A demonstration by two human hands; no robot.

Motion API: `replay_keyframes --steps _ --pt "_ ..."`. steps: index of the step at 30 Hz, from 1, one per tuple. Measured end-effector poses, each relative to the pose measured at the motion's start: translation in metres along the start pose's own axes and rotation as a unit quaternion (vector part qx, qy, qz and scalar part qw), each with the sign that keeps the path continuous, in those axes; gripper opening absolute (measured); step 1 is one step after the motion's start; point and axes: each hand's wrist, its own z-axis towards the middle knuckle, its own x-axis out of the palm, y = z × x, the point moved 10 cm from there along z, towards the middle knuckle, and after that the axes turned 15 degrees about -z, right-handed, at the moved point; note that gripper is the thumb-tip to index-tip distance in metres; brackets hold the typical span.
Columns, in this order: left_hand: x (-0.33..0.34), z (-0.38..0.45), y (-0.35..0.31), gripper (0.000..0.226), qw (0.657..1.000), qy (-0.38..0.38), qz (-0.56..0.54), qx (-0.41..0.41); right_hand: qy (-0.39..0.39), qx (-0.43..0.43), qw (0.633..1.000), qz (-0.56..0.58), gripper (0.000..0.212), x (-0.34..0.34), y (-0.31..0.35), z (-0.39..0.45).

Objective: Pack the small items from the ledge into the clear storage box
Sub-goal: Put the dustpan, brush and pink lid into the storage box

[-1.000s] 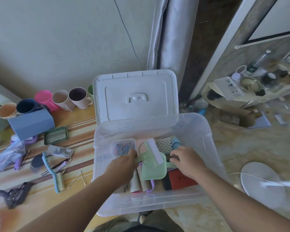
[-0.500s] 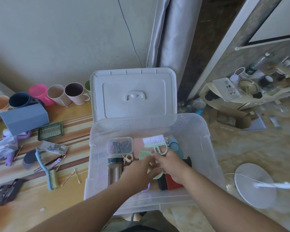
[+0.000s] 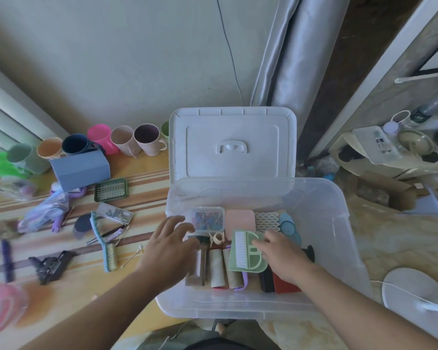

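The clear storage box sits open at the ledge's right end, its white lid propped behind it. Inside lie a small clear case of pins, a pink pad, cardboard rolls and a red box. A green mini dustpan with a white brush rests on top of them. My right hand touches the dustpan's right edge with its fingertips. My left hand hovers over the box's left rim, fingers spread and holding nothing.
On the striped wooden ledge lie a teal scrub brush, a green soap tray, a clear case, pens, cotton swabs, a black toy gun, a blue box and a row of mugs. A white disc lies on the floor to the right.
The dustpan and brush, held by both hands over the box, now lie flat on the items. My left hand has let go and drawn left to the rim.
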Motion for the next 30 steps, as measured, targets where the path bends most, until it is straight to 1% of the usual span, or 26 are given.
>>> replay_keyframes --steps 1,2,3,5,7,9,11,14,16,18,20,21,23,26,28,30 --pt "-0.001 -0.004 0.001 0.017 1.000 -0.007 -0.013 -0.002 -0.006 -0.015 1.000 -0.026 0.024 0.000 0.004 0.001" --pt "-0.003 -0.008 0.003 0.017 0.999 -0.018 -0.029 -0.006 -0.010 -0.015 0.999 -0.048 0.035 0.001 0.003 0.003" --pt "-0.006 -0.011 0.005 0.017 0.998 -0.034 -0.047 -0.012 -0.013 -0.013 0.998 -0.052 0.041 0.002 0.004 0.004" --pt "-0.013 -0.015 0.011 0.021 0.995 -0.057 -0.082 -0.029 -0.025 0.002 0.999 -0.045 0.040 -0.005 0.007 0.005" --pt "-0.021 -0.018 0.022 0.029 0.990 -0.074 -0.107 -0.052 -0.085 0.015 0.996 -0.015 0.036 -0.029 0.017 0.006" --pt "-0.029 -0.025 0.041 0.035 0.984 -0.092 -0.126 -0.081 -0.171 0.022 0.985 0.029 0.033 -0.063 0.033 0.009" --pt "-0.037 -0.035 0.067 0.036 0.978 -0.114 -0.141 -0.108 -0.246 -0.001 0.967 0.072 0.032 -0.099 0.062 0.015" --pt "-0.044 -0.057 0.121 0.039 0.968 -0.136 -0.141 -0.157 -0.341 -0.045 0.933 0.103 0.030 -0.156 0.119 0.027" --pt "-0.042 -0.076 0.162 0.046 0.965 -0.118 -0.112 -0.203 -0.391 -0.068 0.911 0.115 0.029 -0.183 0.161 0.035" --pt "-0.037 -0.103 0.207 0.048 0.959 -0.090 -0.097 -0.252 -0.405 -0.098 0.901 0.118 0.028 -0.200 0.210 0.050" --pt "-0.032 -0.135 0.249 0.048 0.950 -0.061 -0.092 -0.293 -0.376 -0.126 0.910 0.120 0.026 -0.197 0.263 0.071" --pt "-0.030 -0.152 0.268 0.050 0.945 -0.046 -0.090 -0.312 -0.349 -0.133 0.920 0.118 0.026 -0.190 0.289 0.084" --pt "-0.026 -0.186 0.304 0.053 0.933 -0.025 -0.090 -0.348 -0.267 -0.130 0.949 0.106 0.029 -0.163 0.333 0.114" --pt "-0.026 -0.238 0.351 0.062 0.911 0.002 -0.081 -0.404 -0.118 -0.084 0.986 0.085 0.031 -0.106 0.375 0.157" --pt "-0.026 -0.275 0.379 0.072 0.898 0.030 -0.059 -0.436 -0.043 -0.046 0.995 0.079 0.035 -0.070 0.388 0.177" --pt "-0.024 -0.310 0.402 0.083 0.882 0.053 -0.048 -0.466 0.017 -0.018 0.997 0.072 0.050 -0.034 0.396 0.192"
